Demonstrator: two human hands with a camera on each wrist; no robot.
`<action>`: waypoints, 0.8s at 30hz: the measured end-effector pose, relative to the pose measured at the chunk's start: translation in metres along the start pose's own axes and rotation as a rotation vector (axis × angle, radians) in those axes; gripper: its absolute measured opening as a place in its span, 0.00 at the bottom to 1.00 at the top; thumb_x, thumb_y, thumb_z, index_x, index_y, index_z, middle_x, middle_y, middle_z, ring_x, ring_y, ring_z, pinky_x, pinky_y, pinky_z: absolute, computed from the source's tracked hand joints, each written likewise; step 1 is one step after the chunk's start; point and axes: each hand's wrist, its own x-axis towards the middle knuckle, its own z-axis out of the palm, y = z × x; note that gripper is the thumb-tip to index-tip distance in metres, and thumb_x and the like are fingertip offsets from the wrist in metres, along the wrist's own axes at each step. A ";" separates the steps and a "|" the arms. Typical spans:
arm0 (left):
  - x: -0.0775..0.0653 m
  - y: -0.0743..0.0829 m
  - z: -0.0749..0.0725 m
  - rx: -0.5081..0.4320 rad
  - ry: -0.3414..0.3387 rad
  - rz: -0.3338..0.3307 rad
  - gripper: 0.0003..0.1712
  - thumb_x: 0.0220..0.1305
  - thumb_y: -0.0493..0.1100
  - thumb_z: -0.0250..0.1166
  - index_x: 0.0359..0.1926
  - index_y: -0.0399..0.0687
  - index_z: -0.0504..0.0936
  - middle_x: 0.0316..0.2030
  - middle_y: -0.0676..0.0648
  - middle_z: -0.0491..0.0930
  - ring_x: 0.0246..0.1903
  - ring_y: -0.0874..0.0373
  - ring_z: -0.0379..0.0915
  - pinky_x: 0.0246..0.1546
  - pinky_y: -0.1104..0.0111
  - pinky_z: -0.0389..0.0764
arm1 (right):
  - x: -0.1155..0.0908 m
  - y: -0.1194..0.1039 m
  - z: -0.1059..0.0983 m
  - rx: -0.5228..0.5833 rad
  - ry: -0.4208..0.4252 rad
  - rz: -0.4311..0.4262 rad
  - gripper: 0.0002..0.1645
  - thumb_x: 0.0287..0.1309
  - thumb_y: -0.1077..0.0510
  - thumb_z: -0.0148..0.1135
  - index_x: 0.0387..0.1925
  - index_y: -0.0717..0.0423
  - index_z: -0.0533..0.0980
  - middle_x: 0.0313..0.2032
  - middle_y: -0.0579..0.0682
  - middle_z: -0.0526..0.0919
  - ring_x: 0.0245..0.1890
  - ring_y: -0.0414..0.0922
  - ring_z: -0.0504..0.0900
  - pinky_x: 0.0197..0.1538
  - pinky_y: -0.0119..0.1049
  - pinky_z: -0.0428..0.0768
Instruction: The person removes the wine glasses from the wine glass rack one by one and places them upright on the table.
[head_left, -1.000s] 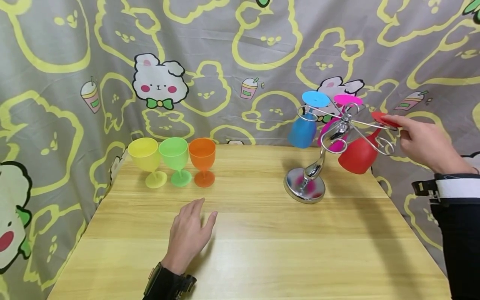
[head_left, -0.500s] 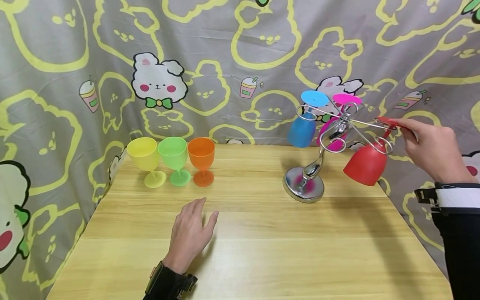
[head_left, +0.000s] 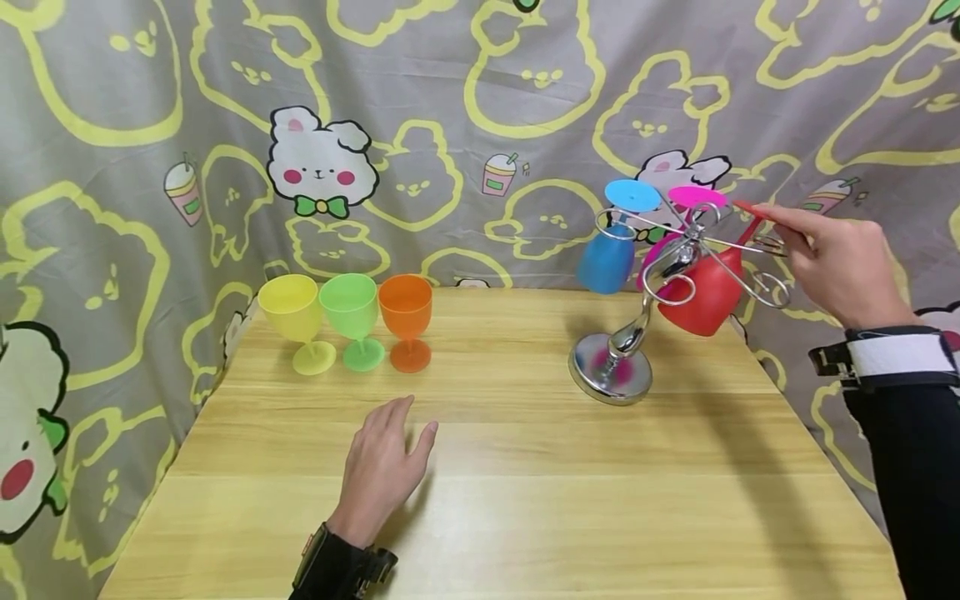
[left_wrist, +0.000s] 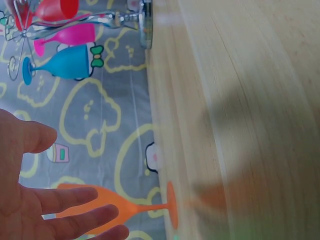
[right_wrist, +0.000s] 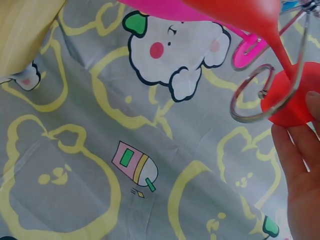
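Note:
With fingers and thumb, my right hand (head_left: 847, 262) pinches the foot of a red goblet (head_left: 708, 300), which hangs bowl-down and tilted. Its stem is beside the wire loops of a chrome goblet rack (head_left: 630, 337); in the right wrist view a loop crosses in front of the red foot (right_wrist: 282, 107). I cannot tell whether the stem sits inside a loop. On the same rack a blue goblet (head_left: 606, 260) and a pink goblet (head_left: 697, 197) hang upside down, the pink one partly hidden. My left hand (head_left: 384, 467) hovers over the table with relaxed fingers, in front of the orange goblet (head_left: 406, 308).
To the left of the orange goblet stand a green goblet (head_left: 349, 307) and a yellow goblet (head_left: 291, 308), all upright in a row. The rack's round base (head_left: 611, 387) rests on the wooden table (head_left: 540, 500). A patterned curtain (head_left: 435, 83) encloses the back and sides.
The red goblet first swung down and right in my right hand, then rose and moved left toward the rack's centre. My left hand has stayed in place.

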 end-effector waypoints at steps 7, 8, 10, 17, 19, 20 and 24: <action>-0.001 0.000 0.002 -0.015 -0.010 -0.016 0.35 0.71 0.61 0.58 0.68 0.43 0.72 0.65 0.38 0.72 0.66 0.41 0.65 0.65 0.42 0.67 | 0.009 0.008 0.008 -0.023 0.017 -0.040 0.23 0.69 0.64 0.59 0.62 0.50 0.78 0.48 0.67 0.83 0.11 0.49 0.67 0.15 0.36 0.57; -0.001 0.000 0.002 -0.016 -0.010 -0.017 0.35 0.71 0.61 0.57 0.68 0.43 0.72 0.65 0.38 0.72 0.66 0.41 0.65 0.65 0.43 0.67 | 0.011 0.009 0.009 -0.023 0.021 -0.050 0.22 0.69 0.65 0.59 0.62 0.51 0.78 0.50 0.66 0.82 0.14 0.55 0.74 0.17 0.38 0.63; -0.001 0.001 0.003 -0.021 -0.011 -0.019 0.35 0.71 0.61 0.57 0.68 0.43 0.72 0.65 0.38 0.72 0.66 0.41 0.65 0.65 0.43 0.67 | 0.014 0.012 0.010 -0.019 0.022 -0.061 0.22 0.69 0.67 0.58 0.61 0.52 0.79 0.53 0.64 0.81 0.29 0.64 0.84 0.25 0.47 0.76; 0.000 0.001 0.003 -0.029 -0.017 -0.023 0.35 0.71 0.61 0.58 0.68 0.43 0.72 0.65 0.39 0.72 0.66 0.42 0.65 0.65 0.43 0.67 | 0.017 0.018 -0.002 -0.056 -0.068 0.018 0.23 0.73 0.66 0.50 0.66 0.55 0.74 0.64 0.62 0.72 0.65 0.62 0.70 0.56 0.67 0.71; 0.000 0.001 0.003 -0.030 -0.022 -0.027 0.35 0.71 0.61 0.57 0.68 0.43 0.71 0.66 0.39 0.72 0.67 0.42 0.65 0.65 0.43 0.66 | 0.016 0.019 -0.006 -0.074 -0.073 0.037 0.24 0.73 0.67 0.49 0.67 0.55 0.72 0.65 0.63 0.70 0.67 0.62 0.68 0.57 0.68 0.70; 0.000 0.001 0.003 -0.030 -0.023 -0.028 0.35 0.71 0.61 0.57 0.69 0.43 0.71 0.66 0.39 0.72 0.67 0.42 0.65 0.66 0.43 0.66 | 0.016 0.019 -0.008 -0.081 -0.071 0.045 0.24 0.73 0.67 0.49 0.67 0.56 0.71 0.66 0.64 0.69 0.68 0.62 0.67 0.58 0.68 0.69; 0.001 0.000 0.004 -0.034 -0.023 -0.029 0.35 0.71 0.61 0.57 0.68 0.43 0.71 0.66 0.39 0.72 0.66 0.42 0.65 0.65 0.43 0.67 | 0.014 0.019 -0.014 -0.099 -0.044 0.093 0.25 0.73 0.68 0.48 0.68 0.57 0.70 0.66 0.66 0.68 0.71 0.59 0.62 0.65 0.63 0.65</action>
